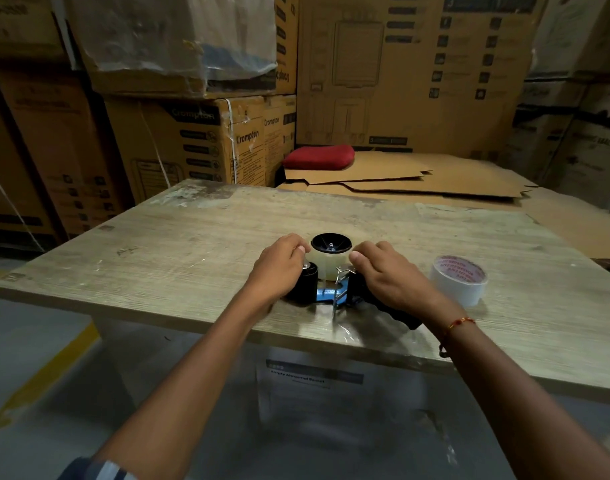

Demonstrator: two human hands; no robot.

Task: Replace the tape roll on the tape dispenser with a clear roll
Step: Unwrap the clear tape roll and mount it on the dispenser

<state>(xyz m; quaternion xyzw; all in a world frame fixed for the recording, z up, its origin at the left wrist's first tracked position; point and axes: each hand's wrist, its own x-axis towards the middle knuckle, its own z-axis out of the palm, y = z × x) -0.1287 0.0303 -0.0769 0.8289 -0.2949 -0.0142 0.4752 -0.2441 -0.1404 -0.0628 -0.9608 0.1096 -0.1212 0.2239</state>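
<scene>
A tape dispenser (pixel 327 292) with a blue frame, a black roller and a black handle lies flat on the wooden table (pixel 158 258). A clear tape roll (pixel 331 265) sits on its black hub. My left hand (pixel 279 268) grips the roll's left side, fingers curled against it above the black roller. Curled against the roll's right side is my right hand (pixel 386 275), which covers part of the handle. A white tape roll (pixel 461 280) with a red-printed core stands on the table, apart, to the right of my right hand.
The table's near edge runs just below my wrists. Stacked cardboard boxes (pixel 199 143) wall in the back and left. Flattened cardboard sheets (pixel 417 181) and a red cushion (pixel 319 156) lie behind the table. A labelled clear bin (pixel 314 386) stands under the table.
</scene>
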